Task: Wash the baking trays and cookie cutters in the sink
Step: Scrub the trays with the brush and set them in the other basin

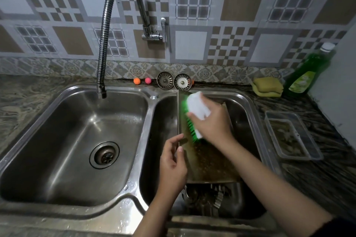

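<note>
So the baking tray [207, 161] is sitting in the right-hand basin of the double sink [148, 121], tilted with its far edge propped up near the back rim and its near edge lower down. It's a flat rectangular metal sheet with a thin raised lip, and it's pretty grimy: the surface is covered in brown speckled baked-on residue, with a slightly cleaner strip along the left side.

The left hand [173, 167] pinches the tray's left edge, thumb on top and fingers curled around the lip, steadying it. The right hand [212, 123] is closed around a scrub brush [194, 115] with a white body and bright green bristles, and the bristles are pressed down onto the upper left part of the tray. The brush looks a bit blurred.

Below the tray's near edge, at the bottom of the same basin, there's a pile of metal cookie cutters [208, 196], dark and hard to make out individually.

The left basin holds nothing but its drain, with the flexible faucet [105, 44] hanging over it. Along the back ledge there are two sink strainers [173, 81]. Off to the right on the counter sits a yellow sponge [267, 86], a green dish soap bottle [306, 71], and a clear plastic container [290, 136].
</note>
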`<state>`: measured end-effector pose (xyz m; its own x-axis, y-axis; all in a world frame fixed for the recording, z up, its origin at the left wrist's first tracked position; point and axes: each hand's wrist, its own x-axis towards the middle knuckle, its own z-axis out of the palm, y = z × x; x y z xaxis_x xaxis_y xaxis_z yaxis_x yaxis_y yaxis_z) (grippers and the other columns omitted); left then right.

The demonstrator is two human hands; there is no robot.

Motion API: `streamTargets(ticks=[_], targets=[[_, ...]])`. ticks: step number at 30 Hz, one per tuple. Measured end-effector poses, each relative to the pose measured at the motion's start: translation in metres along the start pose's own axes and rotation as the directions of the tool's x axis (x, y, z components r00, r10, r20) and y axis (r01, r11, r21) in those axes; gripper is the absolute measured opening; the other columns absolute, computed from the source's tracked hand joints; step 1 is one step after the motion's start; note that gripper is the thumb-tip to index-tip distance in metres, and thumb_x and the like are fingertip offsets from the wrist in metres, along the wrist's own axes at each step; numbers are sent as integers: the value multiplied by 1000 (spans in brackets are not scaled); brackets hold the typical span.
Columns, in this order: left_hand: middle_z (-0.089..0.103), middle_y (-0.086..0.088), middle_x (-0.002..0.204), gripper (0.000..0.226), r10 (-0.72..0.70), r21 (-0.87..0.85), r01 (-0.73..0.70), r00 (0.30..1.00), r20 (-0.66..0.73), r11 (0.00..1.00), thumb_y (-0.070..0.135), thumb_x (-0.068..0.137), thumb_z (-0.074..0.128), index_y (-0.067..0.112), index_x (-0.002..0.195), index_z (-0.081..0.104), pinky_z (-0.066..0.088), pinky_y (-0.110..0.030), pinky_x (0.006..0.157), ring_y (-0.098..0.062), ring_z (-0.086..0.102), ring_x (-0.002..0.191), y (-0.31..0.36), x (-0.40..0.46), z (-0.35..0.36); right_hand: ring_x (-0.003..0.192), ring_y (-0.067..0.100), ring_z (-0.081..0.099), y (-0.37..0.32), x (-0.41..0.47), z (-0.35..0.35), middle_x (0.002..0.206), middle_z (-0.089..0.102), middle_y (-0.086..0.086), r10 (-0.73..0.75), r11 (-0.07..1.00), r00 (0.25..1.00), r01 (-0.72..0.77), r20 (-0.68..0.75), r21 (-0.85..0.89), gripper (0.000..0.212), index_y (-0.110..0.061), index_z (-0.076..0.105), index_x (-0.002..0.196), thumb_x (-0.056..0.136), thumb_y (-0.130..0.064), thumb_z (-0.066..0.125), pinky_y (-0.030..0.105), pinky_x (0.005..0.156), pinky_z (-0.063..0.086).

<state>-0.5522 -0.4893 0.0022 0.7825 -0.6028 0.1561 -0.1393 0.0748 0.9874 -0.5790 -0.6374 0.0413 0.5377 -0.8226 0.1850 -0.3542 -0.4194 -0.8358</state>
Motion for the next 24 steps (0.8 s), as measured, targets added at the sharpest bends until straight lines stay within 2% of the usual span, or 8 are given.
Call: streamTargets(ticks=[3,7,10,12,15,17,19,24], targets=[[63,6,103,30,-4,20,4,1000,-18,1000,-5,94,44,14,112,58,42,-5,75,10,59,87,-4,5,-5,115,14,58,2,-5,10,128,62,5,-72,997,994,75,80,-35,70,-19,47,139,76,-28,77,21,93,43],[63,8,104,30,-2,45,3,1000,-12,999,1,95,45,20,113,58,43,-6,77,7,59,89,-6,1,-12,121,22,54,27,27,-8,136,56,9,146,984,989,-148,-26,-99,73,-15,43,142,79,-34,74,21,93,39],[64,7,98,31,-19,40,20,999,-31,999,0,94,45,23,111,58,44,-7,73,6,58,80,-10,5,-11,121,18,53,23,-2,4,135,56,3,50,996,997,-45,60,-78,72,-17,45,141,78,-33,76,22,95,42],[64,6,103,31,-8,41,10,999,-48,999,1,94,45,26,110,58,44,-8,78,5,60,89,-7,7,-13,121,15,53,26,-6,3,134,56,1,16,999,996,-12,86,-37,71,-18,46,140,77,-32,77,23,96,43],[66,13,101,31,35,23,-35,999,10,999,-2,95,44,22,109,57,44,-4,73,10,60,86,1,4,-13,125,20,50,48,28,-16,140,51,6,128,992,991,-129,-28,-14,72,-14,44,141,78,-30,76,27,100,41],[65,27,95,32,67,23,-68,997,28,997,-4,94,44,21,109,57,44,-2,66,14,58,75,7,5,-11,125,18,50,60,38,-24,141,51,7,170,986,983,-170,-69,5,71,-12,44,141,80,-29,75,23,96,39],[64,32,93,32,93,43,-93,996,3,995,-3,94,44,21,110,57,43,-2,66,14,58,76,8,12,-9,116,9,49,62,23,-19,139,52,5,163,986,985,-162,-48,30,70,-13,44,141,80,-27,75,20,90,39],[64,16,108,29,120,109,-109,987,-110,988,5,94,46,23,113,59,43,-10,82,3,60,98,-1,39,-19,116,2,47,76,-41,6,131,48,-10,98,988,995,-99,20,115,68,-16,45,139,79,-20,77,-2,82,37]])
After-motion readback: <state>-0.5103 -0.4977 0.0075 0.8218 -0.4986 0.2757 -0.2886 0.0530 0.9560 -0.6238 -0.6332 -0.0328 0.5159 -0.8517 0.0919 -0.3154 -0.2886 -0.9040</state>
